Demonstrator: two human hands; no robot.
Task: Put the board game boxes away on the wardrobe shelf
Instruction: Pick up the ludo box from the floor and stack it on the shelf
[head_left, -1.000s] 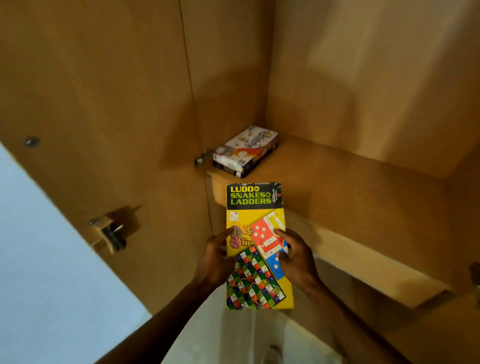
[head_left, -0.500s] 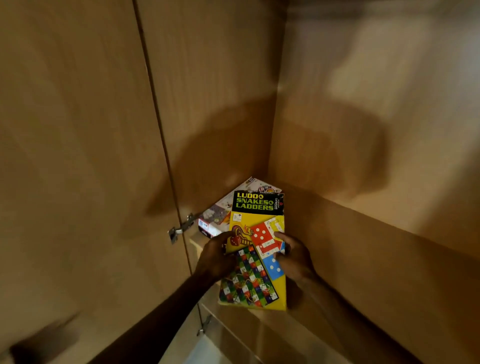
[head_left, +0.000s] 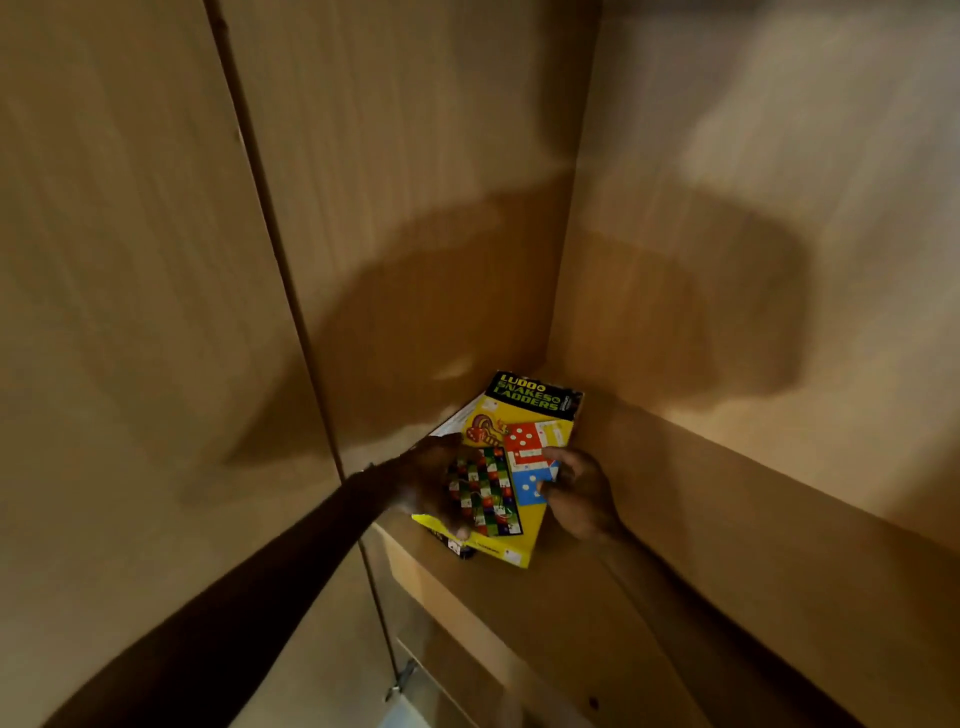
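A yellow Ludo and Snakes & Ladders box (head_left: 519, 441) lies flat in the back left corner of the wooden wardrobe shelf (head_left: 597, 613), on top of a second game box (head_left: 451, 422) that is almost fully covered. Only a white edge of that lower box shows at the left, plus a dark corner near the front. My left hand (head_left: 434, 486) grips the yellow box along its left edge. My right hand (head_left: 579, 493) holds its right edge, fingers on the lid.
The open wardrobe door (head_left: 130, 338) stands close on the left, with a metal hinge (head_left: 402, 678) below the shelf. The side wall and back wall (head_left: 753, 234) enclose the corner. The shelf stretches away to the right.
Both hands have carried the yellow box forward and down onto the other box in the shelf corner. The view has moved closer and higher into the wardrobe.
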